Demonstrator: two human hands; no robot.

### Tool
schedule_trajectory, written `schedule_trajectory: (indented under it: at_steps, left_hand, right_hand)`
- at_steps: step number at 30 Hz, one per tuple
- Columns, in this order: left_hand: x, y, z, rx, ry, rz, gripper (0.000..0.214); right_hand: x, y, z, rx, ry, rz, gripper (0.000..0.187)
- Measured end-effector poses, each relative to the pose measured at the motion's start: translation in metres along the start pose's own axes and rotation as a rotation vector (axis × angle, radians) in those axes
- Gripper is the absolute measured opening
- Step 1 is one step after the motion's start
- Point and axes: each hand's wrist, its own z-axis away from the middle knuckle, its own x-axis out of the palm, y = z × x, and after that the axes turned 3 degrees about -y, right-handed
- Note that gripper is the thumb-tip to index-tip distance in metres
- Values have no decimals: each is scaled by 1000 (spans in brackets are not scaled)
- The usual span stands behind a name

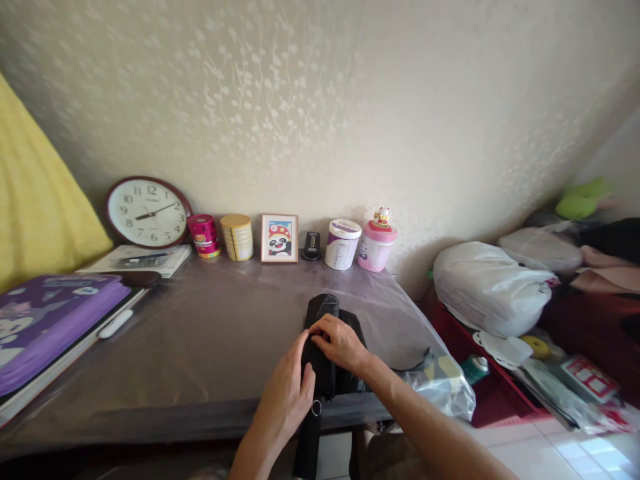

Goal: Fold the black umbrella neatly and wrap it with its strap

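A black folding umbrella (320, 380) lies over the table's front edge, its folded cloth on the table and its dark handle (307, 440) pointing toward me with a small ring on it. My left hand (287, 383) is closed around the left side of the cloth. From the right, my right hand (340, 340) reaches over the top, its fingers bent and pinching the cloth close to the left fingertips. More loose black cloth shows beneath and right of the right hand. What exactly sits between the fingertips is hidden.
Along the wall stand a round clock (149, 212), several tubs, and a framed panda picture (279, 239). A purple case (55, 320) lies at left with a white pen-like item (115, 324). Right of the plastic-covered table (210, 347), white bags (493, 287) and a red crate (500, 393) crowd the floor.
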Motion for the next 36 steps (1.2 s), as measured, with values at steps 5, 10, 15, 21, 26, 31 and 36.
schedule_trajectory:
  at_steps: [5, 10, 15, 21, 26, 31, 36]
  left_hand:
    - [4, 4, 0, -35, -5, -115, 23]
    - [7, -1, -1, -89, -2, -188, 16]
    - [7, -3, 0, -72, 7, -178, 15]
    - [7, -4, -1, -94, 9, -145, 16]
    - [9, -6, 0, -91, 22, -146, 18]
    - [9, -5, 1, -89, 14, -132, 19]
    - [7, -4, 0, -100, 10, -123, 19]
  right_hand:
    - [-3, -4, 8, -190, 23, 121, 13]
    - [-7, 16, 0, -246, 64, 183, 19]
    - [-10, 45, -23, -74, 169, 246, 26]
    - [-10, 31, -18, -164, 187, 129, 28]
    - [-5, 31, -17, -164, 101, 206, 29]
    - [-21, 58, -16, 140, 198, 241, 34]
    - [-39, 82, 2, 536, 168, 132, 32]
